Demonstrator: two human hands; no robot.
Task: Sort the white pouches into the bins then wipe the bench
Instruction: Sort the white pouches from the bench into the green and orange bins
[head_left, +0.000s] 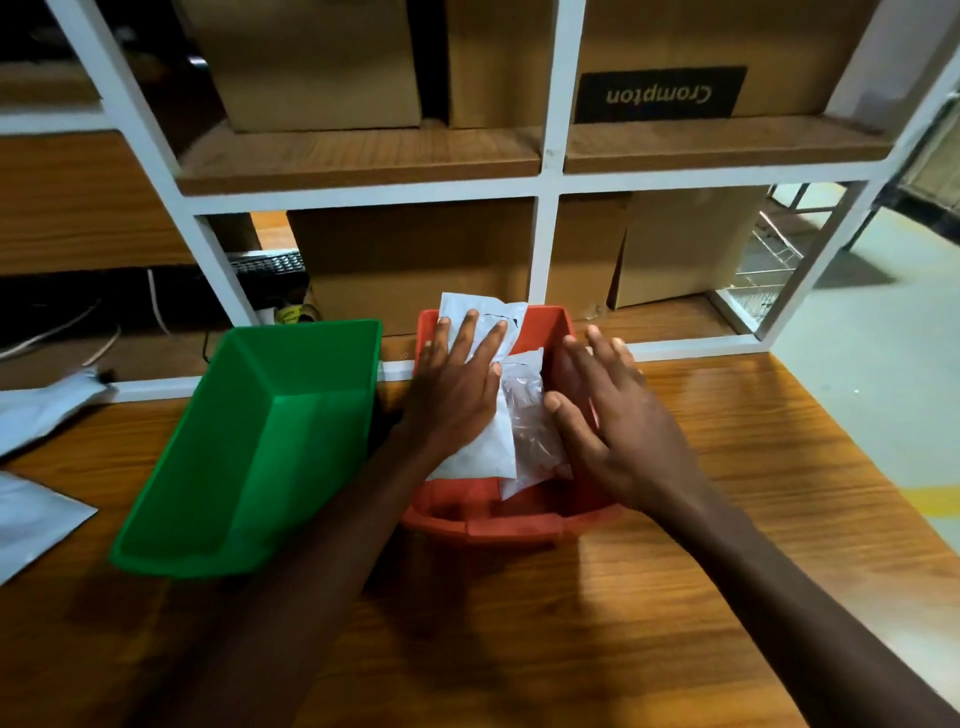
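A red bin (519, 522) stands on the wooden bench, with a green bin (244, 447) to its left. A white pouch (483, 452) lies in the red bin, its far end sticking up over the back rim. A second, partly clear pouch (530, 415) lies beside it on the right. My left hand (457, 384) presses flat on the white pouch with straight fingers. My right hand (608, 410) is spread over the right side of the red bin, thumb touching the clear pouch. The green bin looks empty.
Two more white pouches lie at the bench's left edge, one (36, 415) near the shelf and another (31, 519) nearer me. A white-framed shelf (543, 244) holding cardboard boxes rises right behind the bins. The bench's right edge (857, 467) drops to the floor.
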